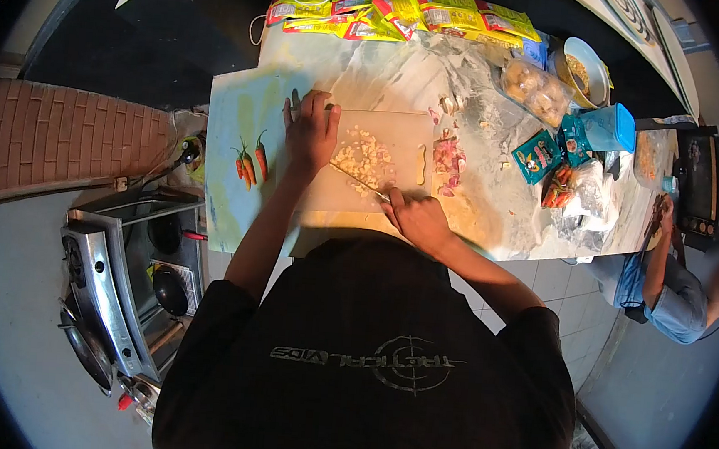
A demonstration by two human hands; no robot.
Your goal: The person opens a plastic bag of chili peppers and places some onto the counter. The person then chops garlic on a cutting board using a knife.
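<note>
We are looking down at a cutting board (336, 199) on a marbled tabletop (404, 67), where a knife (359, 181) is lying on a slant between two hands set well apart. The right hand (416, 220) is closing firmly around the handle at the board's near right, and the blade's long axis is running away and leftward, its tip pointing toward the left wrist. The left hand (312, 131) is resting at the board's left edge, fingers loosely spread; whether it is pressing down we are not able to tell. Chopped pale pieces (366, 154) are lying mostly on the blade's far side, the right hand being nearer the knife. Beyond the board's right edge, we are seeing reddish-purple scraps (449, 164); to the left, loose chillies (245, 168) are lying apart. Among the containers at far right, a bowl (599, 63) is holding something golden and crumbly, a clear pack (537, 91) is enclosing rounded brownish items, and a blue-lidded tub (612, 128) is standing just beside, its contents hidden from us.
</note>
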